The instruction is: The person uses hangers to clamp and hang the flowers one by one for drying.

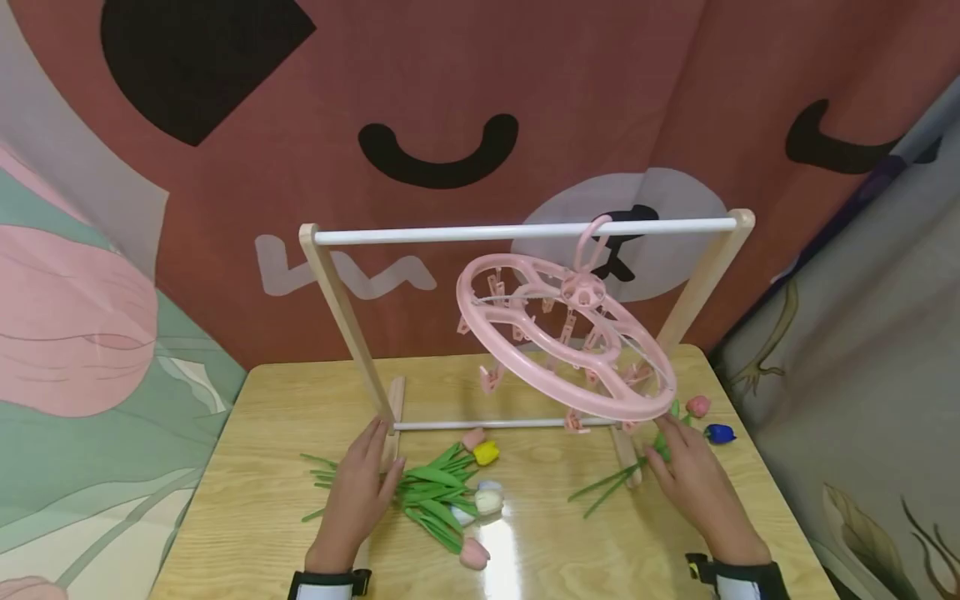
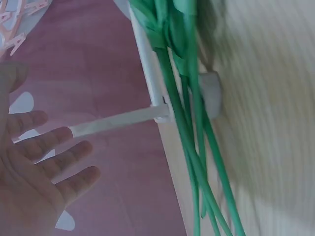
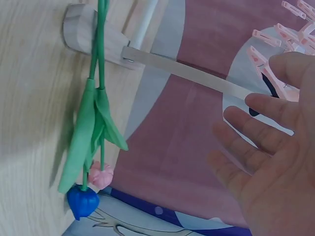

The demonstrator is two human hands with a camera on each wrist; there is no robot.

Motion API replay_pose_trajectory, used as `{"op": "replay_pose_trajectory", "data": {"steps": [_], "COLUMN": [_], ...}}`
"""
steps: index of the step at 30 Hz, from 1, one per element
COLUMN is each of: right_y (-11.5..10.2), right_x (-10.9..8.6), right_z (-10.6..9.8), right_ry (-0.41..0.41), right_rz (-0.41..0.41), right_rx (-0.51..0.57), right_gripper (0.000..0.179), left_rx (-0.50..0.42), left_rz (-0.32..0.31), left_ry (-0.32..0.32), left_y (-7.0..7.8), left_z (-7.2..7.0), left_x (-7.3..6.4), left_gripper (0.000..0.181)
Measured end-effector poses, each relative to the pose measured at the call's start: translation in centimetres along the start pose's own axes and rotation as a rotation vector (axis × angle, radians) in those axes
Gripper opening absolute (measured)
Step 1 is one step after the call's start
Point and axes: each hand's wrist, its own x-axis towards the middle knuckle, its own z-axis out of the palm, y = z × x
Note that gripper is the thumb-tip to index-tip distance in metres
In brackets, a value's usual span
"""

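Note:
A pink round clip hanger (image 1: 583, 290) hangs tilted by its hook from the white top rod (image 1: 450, 234) of a wooden-sided rack, with small clips dangling below its ring. My left hand (image 1: 354, 492) hovers over the stems of a bunch of artificial tulips (image 1: 435, 490), near the foot of the left post (image 1: 345, 317). In the left wrist view its fingers (image 2: 74, 157) are spread, palm bare. My right hand (image 1: 696, 483) is above two tulips, one blue (image 3: 82, 201) and one pink (image 3: 101, 175), its fingers extended and holding nothing.
The rack stands on a light wooden table (image 1: 277, 408), its lower white rod (image 1: 502, 424) running just above the tabletop. Behind hangs a brown curtain (image 1: 420, 75) with a cartoon face. Patterned fabric hangs at the left (image 1: 75, 325) and right (image 1: 862, 350) sides.

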Motion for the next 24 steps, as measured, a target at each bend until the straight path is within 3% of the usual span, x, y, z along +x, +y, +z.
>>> {"op": "replay_pose_trajectory", "data": {"steps": [8,13,19,24], "right_y": [-0.6,-1.0,-1.9,-2.9], "right_x": [1.0,1.5,2.2,2.9], "right_z": [-0.6,-1.4,-3.4,-4.7], "right_ry": [-0.030,0.012,0.142,0.193], "right_rz": [0.035,-0.001,-0.024,0.050], "right_rx": [-0.008,0.018,0.056,0.073], "right_gripper": [0.057,0.061,0.054,0.056], "left_rx": [-0.036,-0.028,-0.006,-0.005], "left_rz": [0.023,0.097,0.263,0.333], "left_ry": [0.021,0.055,0.125,0.152], "left_y": [1.3,2.3,4.0,6.0], "left_z": [0.1,-0.3,-2.7,-5.1], "left_x": [1.2,2.4,5.9,8.7], "left_gripper": [0.065,0.060,0.058,0.054]}}
